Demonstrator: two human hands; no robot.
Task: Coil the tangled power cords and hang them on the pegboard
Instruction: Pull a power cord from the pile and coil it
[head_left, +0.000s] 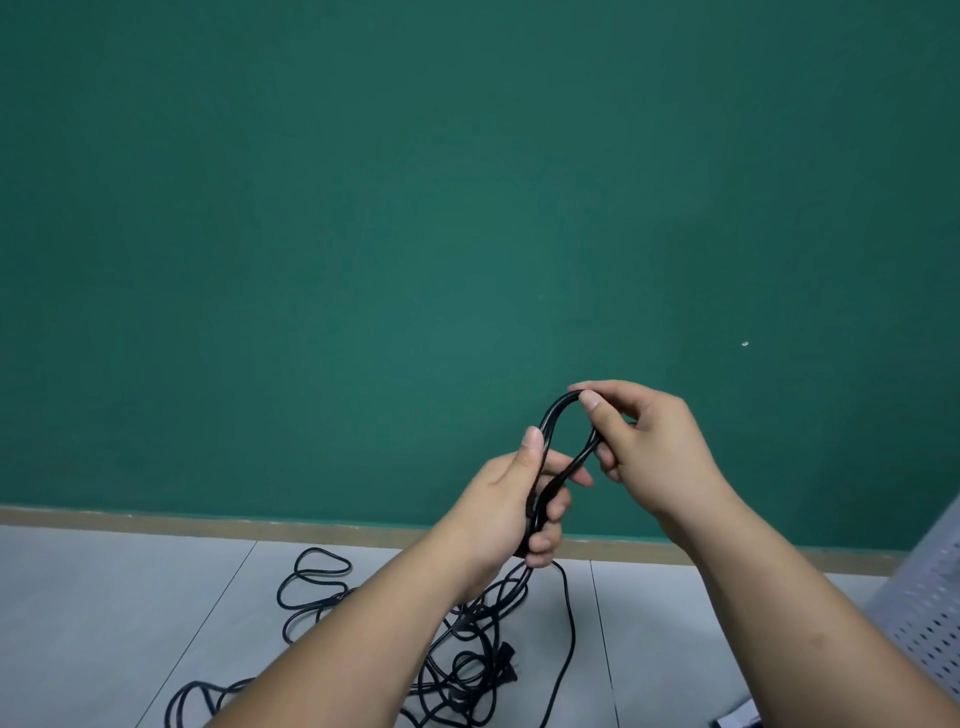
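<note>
Two bare forearms (363, 623) are reaching in from the lower edge of the view. The left hand (511, 499) is gripping the gathered turns of a black power cord (571, 464), its fingers curled round them. The right hand (649, 441) is pinching the top of the upright loop (551, 409) between thumb and fingers. The free length is hanging from the left hand down to the tangled cords (467, 639) lying on the floor (130, 597), where a plug (506, 670) is showing. The pegboard (930, 597) is standing at the right edge.

Risk: the trailing length is probably running through the tangle, so pulling on it could tighten a knot or drag other cords up. A slackening left grip would let the turns spring apart.
</note>
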